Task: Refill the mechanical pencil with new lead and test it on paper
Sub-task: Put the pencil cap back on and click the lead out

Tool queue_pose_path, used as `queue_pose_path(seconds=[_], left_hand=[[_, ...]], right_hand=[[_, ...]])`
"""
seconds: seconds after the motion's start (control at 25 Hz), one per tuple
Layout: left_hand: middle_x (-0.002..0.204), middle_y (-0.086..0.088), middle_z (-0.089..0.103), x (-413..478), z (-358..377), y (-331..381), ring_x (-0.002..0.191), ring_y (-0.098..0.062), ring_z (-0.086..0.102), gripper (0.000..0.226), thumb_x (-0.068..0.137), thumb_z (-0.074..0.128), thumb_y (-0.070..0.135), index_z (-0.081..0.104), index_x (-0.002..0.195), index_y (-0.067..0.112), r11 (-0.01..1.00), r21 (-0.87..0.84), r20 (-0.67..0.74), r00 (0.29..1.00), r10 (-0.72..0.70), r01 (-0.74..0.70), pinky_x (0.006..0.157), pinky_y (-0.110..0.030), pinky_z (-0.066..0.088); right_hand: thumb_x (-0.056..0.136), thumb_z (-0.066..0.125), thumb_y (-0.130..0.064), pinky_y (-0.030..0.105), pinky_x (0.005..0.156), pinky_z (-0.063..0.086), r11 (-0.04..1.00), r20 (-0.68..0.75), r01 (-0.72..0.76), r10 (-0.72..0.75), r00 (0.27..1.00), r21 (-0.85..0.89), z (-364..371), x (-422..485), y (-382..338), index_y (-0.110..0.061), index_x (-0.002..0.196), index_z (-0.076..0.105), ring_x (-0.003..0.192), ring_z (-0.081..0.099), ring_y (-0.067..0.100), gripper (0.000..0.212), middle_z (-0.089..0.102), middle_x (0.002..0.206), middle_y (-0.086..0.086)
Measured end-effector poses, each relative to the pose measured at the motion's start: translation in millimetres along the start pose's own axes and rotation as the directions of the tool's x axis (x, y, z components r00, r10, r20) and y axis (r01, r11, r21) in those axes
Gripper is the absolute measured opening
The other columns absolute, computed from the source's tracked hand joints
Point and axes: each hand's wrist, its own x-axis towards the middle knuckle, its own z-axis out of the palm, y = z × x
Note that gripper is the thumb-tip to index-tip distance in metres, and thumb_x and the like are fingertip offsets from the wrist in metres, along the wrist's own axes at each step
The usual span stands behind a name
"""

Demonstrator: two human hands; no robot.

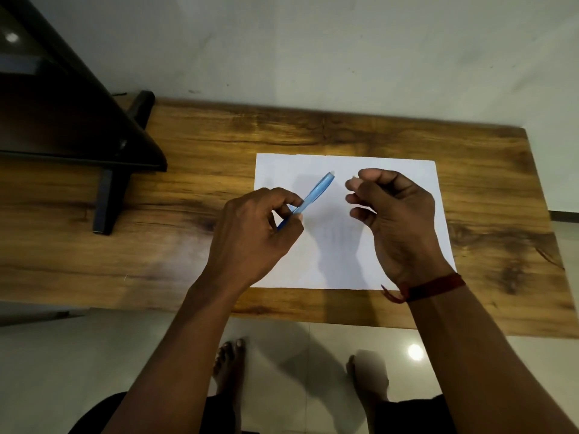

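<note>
blue mechanical pencil — tilted over the white paper, gripped by our left hand, our right hand curled near its top end — holding anything, we cannot tell, wooden table beneath

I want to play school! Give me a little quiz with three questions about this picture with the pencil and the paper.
1. True or false: the paper lies flat on the wooden table.
2. Which hand grips the blue pencil? A) left B) right
3. Fill in: the red band is on the ___ wrist.

Key: 1 true; 2 A, the left hand; 3 right.
</note>
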Motion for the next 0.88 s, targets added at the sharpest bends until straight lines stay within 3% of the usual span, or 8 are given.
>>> queue_pose_path(seconds=[0.28,0.56,0.88], left_hand=[[0.085,0.008,0.066,1,12,5,0.062,-0.008,0.055,0.018,0.083,0.070,0.021,0.071,0.101,0.020,0.996,0.088,0.050,0.999,0.015,-0.019,0.058,-0.013,0.035],[0.084,0.007,0.066,-1,13,7,0.061,-0.006,0.053,0.019,0.083,0.070,0.020,0.071,0.102,0.019,0.994,0.102,0.073,0.997,0.038,-0.046,0.057,-0.013,0.035],[0.083,0.008,0.064,0,12,6,0.061,-0.004,0.051,0.019,0.083,0.070,0.020,0.072,0.102,0.018,0.993,0.106,0.084,0.995,0.049,-0.058,0.057,-0.013,0.035]], right_hand=[[0.087,0.065,-0.007,0.025,0.068,0.057,0.988,0.142,0.079,-0.060,0.988,-0.135,-9,0,-1,-0.015,0.099,0.073,0.087,0.072,0.019,0.017,0.076,0.091,-0.001],[0.087,0.066,-0.006,0.031,0.067,0.060,0.976,0.094,0.126,-0.111,0.989,-0.178,-15,0,-4,-0.012,0.104,0.070,0.085,0.073,0.020,0.018,0.073,0.096,0.009],[0.085,0.069,-0.007,0.026,0.060,0.058,0.963,0.099,0.152,-0.133,0.986,-0.222,-12,0,-4,-0.015,0.103,0.069,0.082,0.073,0.019,0.019,0.072,0.092,0.008]])
